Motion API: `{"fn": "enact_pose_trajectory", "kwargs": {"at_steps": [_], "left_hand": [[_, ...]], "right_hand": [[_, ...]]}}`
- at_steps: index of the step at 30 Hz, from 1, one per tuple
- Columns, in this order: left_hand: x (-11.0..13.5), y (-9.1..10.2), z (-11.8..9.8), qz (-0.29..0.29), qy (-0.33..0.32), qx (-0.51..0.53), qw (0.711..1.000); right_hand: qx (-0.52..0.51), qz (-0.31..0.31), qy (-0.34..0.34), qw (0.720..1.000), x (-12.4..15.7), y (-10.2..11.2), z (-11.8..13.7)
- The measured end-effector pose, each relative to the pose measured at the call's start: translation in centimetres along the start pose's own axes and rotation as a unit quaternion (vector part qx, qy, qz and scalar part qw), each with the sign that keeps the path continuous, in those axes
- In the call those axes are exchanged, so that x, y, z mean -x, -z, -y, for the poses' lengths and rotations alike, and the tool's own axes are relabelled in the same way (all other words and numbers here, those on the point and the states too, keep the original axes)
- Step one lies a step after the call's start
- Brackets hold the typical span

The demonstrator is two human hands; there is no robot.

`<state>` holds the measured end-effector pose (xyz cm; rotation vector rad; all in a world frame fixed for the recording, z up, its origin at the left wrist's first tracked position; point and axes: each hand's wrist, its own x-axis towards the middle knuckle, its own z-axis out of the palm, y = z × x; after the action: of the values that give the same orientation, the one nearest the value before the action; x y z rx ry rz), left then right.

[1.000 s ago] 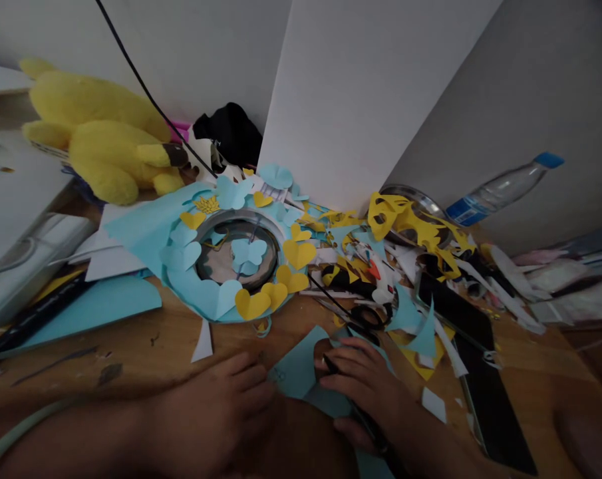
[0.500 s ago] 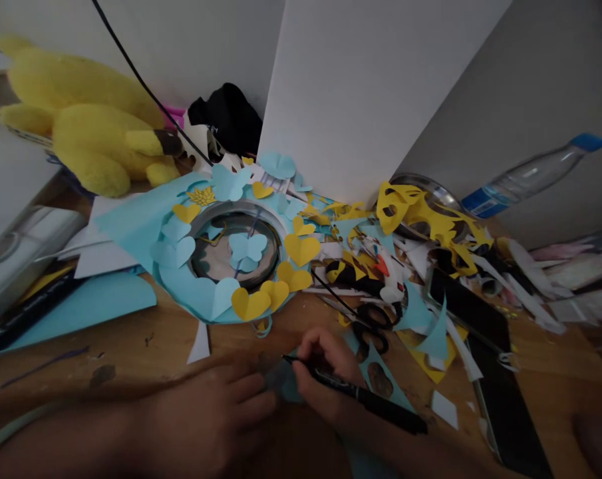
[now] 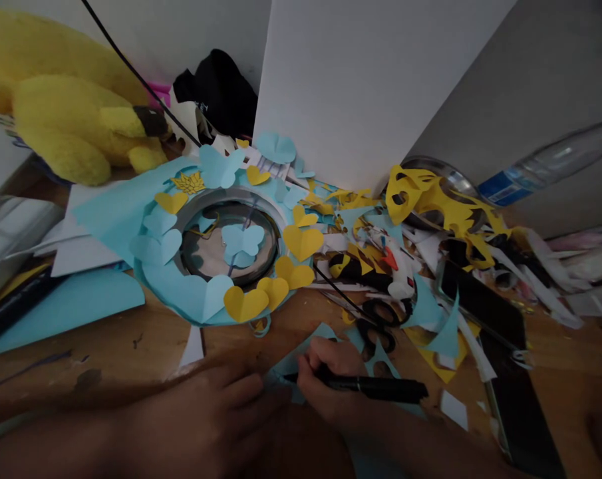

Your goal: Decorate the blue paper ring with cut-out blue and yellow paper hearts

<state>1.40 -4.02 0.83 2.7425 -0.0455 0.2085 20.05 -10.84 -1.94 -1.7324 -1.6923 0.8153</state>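
My right hand (image 3: 330, 386) is closed round a black pen (image 3: 380, 387), its tip touching a light blue paper sheet (image 3: 301, 359) on the wooden table (image 3: 131, 352). My left hand (image 3: 205, 419) lies flat beside it with fingers spread, pressing the paper's left edge. Just beyond the hands lies a round ring (image 3: 228, 243) covered with light blue and yellow paper hearts.
Black scissors (image 3: 378, 326) lie right of the paper among blue, yellow and white scraps. A dark phone (image 3: 485, 306), a glue gun (image 3: 395, 266), a metal bowl (image 3: 445, 179), a plastic bottle (image 3: 545, 166) and a yellow plush toy (image 3: 66, 120) ring the area. A white board (image 3: 360, 86) leans behind.
My right hand picked up the black pen and brought its tip down onto the blue paper. The view shifted down and closer; my left hand stayed on the paper.
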Motion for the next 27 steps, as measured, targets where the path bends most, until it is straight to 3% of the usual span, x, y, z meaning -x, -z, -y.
{"fn": "enact_pose_trajectory", "kwargs": {"at_steps": [11, 27], "left_hand": [[-0.03, -0.47, 0.27, -0.039, -0.014, 0.0, 0.999], [0.16, -0.5, 0.22, -0.031, 0.003, 0.016, 0.999]], "right_hand": [[0.01, -0.003, 0.002, 1.0, -0.15, -0.16, 0.02], [-0.004, 0.002, -0.012, 1.0, -0.22, -0.1, 0.24]]}}
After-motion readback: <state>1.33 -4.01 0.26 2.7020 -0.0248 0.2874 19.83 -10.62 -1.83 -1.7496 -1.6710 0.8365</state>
